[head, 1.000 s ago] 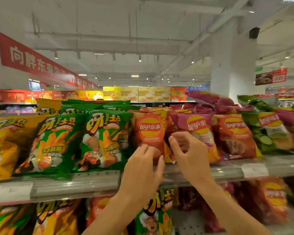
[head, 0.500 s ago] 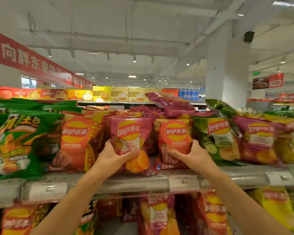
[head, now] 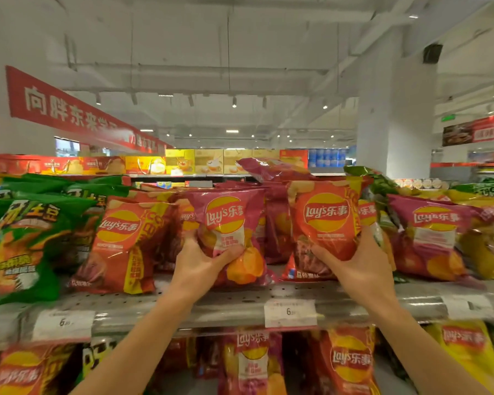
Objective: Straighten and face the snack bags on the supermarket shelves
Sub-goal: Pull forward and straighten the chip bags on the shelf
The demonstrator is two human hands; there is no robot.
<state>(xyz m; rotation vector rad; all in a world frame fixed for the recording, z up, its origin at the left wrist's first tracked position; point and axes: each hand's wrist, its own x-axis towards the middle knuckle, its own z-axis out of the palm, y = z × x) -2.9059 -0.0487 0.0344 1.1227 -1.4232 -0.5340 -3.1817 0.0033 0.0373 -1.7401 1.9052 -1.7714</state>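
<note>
My left hand (head: 200, 263) grips the lower part of a magenta Lay's bag (head: 228, 220) standing upright on the top shelf (head: 226, 306). My right hand (head: 357, 266) grips the lower right side of a red Lay's bag (head: 324, 220) beside it, also upright and facing me. Left of these leans another red Lay's bag (head: 120, 243), then a green potato snack bag (head: 20, 246). To the right stands a second magenta Lay's bag (head: 431, 238), partly behind my right hand.
Loose magenta and green bags lie on top of the row at the back (head: 271, 169). Price tags (head: 290, 312) sit on the shelf's front rail. The lower shelf holds more Lay's bags (head: 348, 363). A white pillar (head: 397, 109) rises behind the shelf at right.
The view has shifted right along the shelf. My hands went from the orange bag's edge to gripping the magenta bag and the red bag, which now stand more upright.
</note>
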